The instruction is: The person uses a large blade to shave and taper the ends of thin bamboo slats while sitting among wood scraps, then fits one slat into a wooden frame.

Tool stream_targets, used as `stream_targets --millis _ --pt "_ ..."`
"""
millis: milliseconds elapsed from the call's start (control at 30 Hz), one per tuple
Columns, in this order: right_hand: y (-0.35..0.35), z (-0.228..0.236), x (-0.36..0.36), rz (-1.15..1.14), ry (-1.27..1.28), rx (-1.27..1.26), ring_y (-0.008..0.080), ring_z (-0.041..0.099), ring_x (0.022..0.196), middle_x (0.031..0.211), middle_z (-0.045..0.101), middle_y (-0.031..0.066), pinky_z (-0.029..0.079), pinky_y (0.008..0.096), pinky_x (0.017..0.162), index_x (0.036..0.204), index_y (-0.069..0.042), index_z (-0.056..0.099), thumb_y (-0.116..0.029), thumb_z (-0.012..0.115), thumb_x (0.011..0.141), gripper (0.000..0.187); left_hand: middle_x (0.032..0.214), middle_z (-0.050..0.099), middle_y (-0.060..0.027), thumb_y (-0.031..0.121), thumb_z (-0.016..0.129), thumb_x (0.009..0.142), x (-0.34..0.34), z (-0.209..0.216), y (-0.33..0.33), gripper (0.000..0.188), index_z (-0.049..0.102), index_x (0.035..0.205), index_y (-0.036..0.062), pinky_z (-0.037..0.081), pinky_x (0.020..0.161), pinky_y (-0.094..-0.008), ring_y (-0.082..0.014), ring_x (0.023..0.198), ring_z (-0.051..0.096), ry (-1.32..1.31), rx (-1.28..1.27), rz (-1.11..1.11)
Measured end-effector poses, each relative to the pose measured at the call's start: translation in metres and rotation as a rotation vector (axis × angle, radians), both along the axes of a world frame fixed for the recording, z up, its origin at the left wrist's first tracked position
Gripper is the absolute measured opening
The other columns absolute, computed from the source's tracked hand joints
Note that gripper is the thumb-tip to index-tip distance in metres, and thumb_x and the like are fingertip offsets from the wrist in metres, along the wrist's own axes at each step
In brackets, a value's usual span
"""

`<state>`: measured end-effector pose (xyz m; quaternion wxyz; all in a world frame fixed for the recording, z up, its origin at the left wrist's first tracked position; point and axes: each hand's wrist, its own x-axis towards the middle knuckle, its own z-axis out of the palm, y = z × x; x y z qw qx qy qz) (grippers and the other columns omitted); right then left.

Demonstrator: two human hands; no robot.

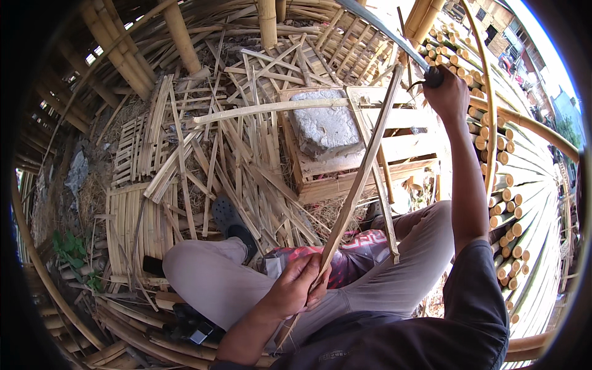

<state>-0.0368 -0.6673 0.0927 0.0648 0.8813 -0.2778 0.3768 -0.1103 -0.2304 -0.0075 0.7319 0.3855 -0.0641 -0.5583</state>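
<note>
My left hand (298, 287) is wrapped round a long split bamboo strip (359, 172), near its lower end. The strip slants up and to the right from my lap, passing in front of a wooden crate (308, 185). My right hand (448, 94), raised at the upper right, grips the dark handle of a machete (394, 36). Its long blade points up and to the left, beyond the strip's top end, and runs out of the picture. A rough pale stone block (325, 126) sits on the crate, with another bamboo strip (265, 110) lying across it.
Loose bamboo strips (237, 169) lie heaped left of the crate. Slatted bamboo panels (137, 216) are farther left. Stacked bamboo poles (509, 209) fill the right side, behind a curved pole (491, 111). Upright bamboo posts (181, 37) stand at the back left.
</note>
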Motion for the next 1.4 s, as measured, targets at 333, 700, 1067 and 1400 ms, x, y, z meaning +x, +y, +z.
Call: stream_targets --millis 333,700,1067,1400 --pt "0.002 0.013 -0.036 0.224 -0.15 0.112 0.0323 0.066 0.063 0.069 0.067 0.0164 0.05 0.041 0.063 0.084 -0.002 0.068 -0.022 0.074 0.079 0.021 0.06 0.055 -0.0095 0.038 0.031 0.112 0.001 -0.013 -0.003 0.038 0.047 0.094 0.0082 0.048 0.04 -0.0271 -0.0126 0.04 0.048 -0.199 0.122 0.124" --pt "0.116 -0.065 -0.096 0.721 0.153 1.269 0.0064 0.054 0.065 0.07 0.059 -0.0026 0.045 0.0255 0.06 0.086 -0.001 0.061 -0.002 0.078 0.077 0.019 0.101 0.065 -0.0145 0.032 0.041 0.11 0.019 -0.031 -0.004 0.035 0.056 0.097 0.003 0.054 0.1 -0.0529 -0.0331 0.107 0.068 -0.302 -0.067 0.604" --pt "0.201 -0.126 -0.153 0.811 0.287 1.625 0.0089 0.061 0.074 0.081 0.068 0.0029 0.051 0.0268 0.067 0.101 0.003 0.065 -0.024 0.083 0.086 0.035 0.122 0.059 -0.014 0.028 0.048 0.109 0.023 -0.042 -0.019 0.029 0.061 0.104 0.0029 0.048 0.104 -0.0489 -0.0254 0.123 0.055 -0.57 -0.009 0.758" --pt "0.202 -0.145 -0.176 1.09 0.281 2.148 0.0178 0.072 0.078 0.094 0.073 0.0114 0.058 0.0323 0.073 0.111 0.004 0.061 -0.011 0.085 0.083 0.039 0.124 0.058 -0.0131 0.03 0.05 0.108 0.025 -0.043 -0.025 0.03 0.064 0.107 0.0034 0.047 0.104 -0.0483 -0.0238 0.121 0.054 -0.67 -0.065 0.754"
